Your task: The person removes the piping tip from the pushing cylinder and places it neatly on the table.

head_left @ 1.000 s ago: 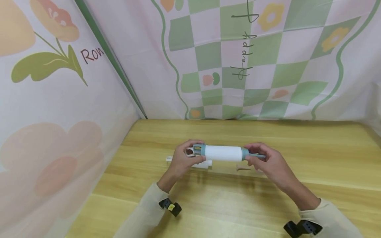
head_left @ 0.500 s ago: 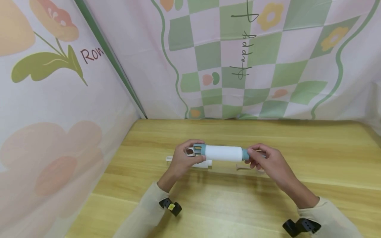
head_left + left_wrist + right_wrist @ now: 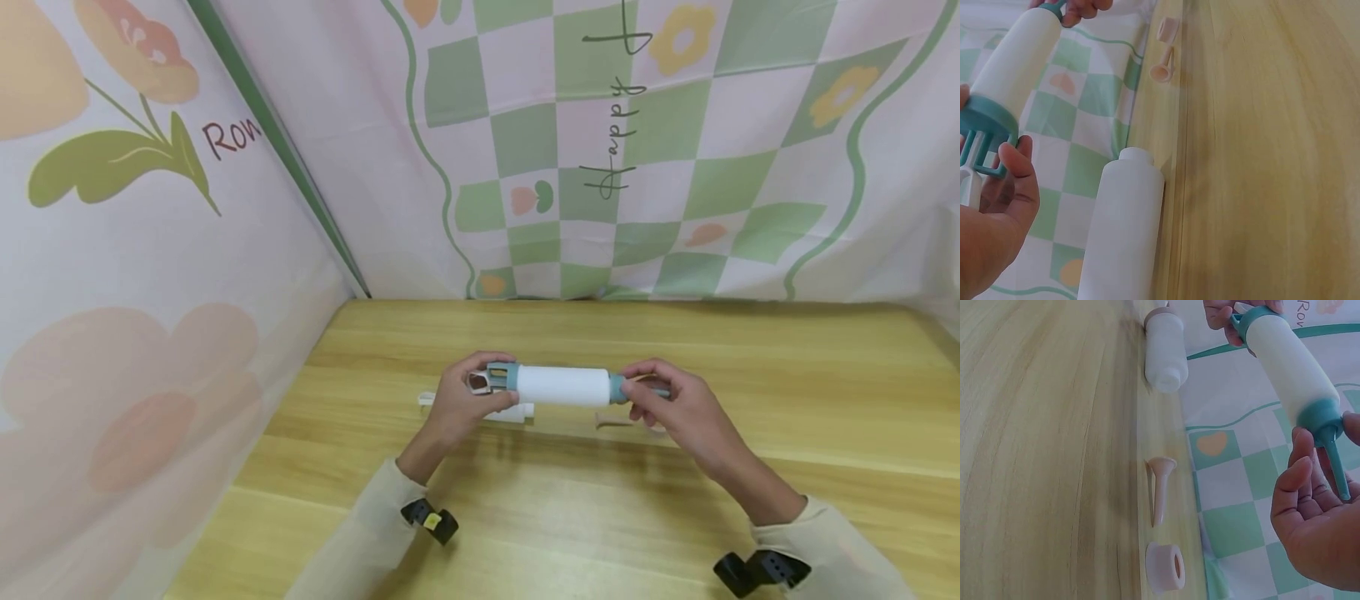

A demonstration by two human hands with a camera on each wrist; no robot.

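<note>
An icing syringe is held level above the table, its white barrel (image 3: pixel 564 386) between teal end pieces. At its left end my left hand (image 3: pixel 467 393) grips the teal slotted end cap (image 3: pixel 988 119), fingers and thumb on either side. A white plunger handle (image 3: pixel 969 187) shows there, partly hidden by the hand. My right hand (image 3: pixel 671 404) pinches the teal nozzle collar (image 3: pixel 1319 417) at the other end between thumb and fingers. From this collar a long tapered nozzle (image 3: pixel 1335 465) points past the palm.
Behind the left hand a second white barrel (image 3: pixel 1124 231) lies on the wooden table (image 3: pixel 585 517). Near the right hand are a pink nozzle (image 3: pixel 1160 487) and a pink ring cap (image 3: pixel 1165 567). A patterned cloth (image 3: pixel 525 133) hangs along the table's back edge.
My right thumb and fingers have shifted from around the nozzle onto its collar, changing their grip. The left hand and the barrel have stayed nearly still.
</note>
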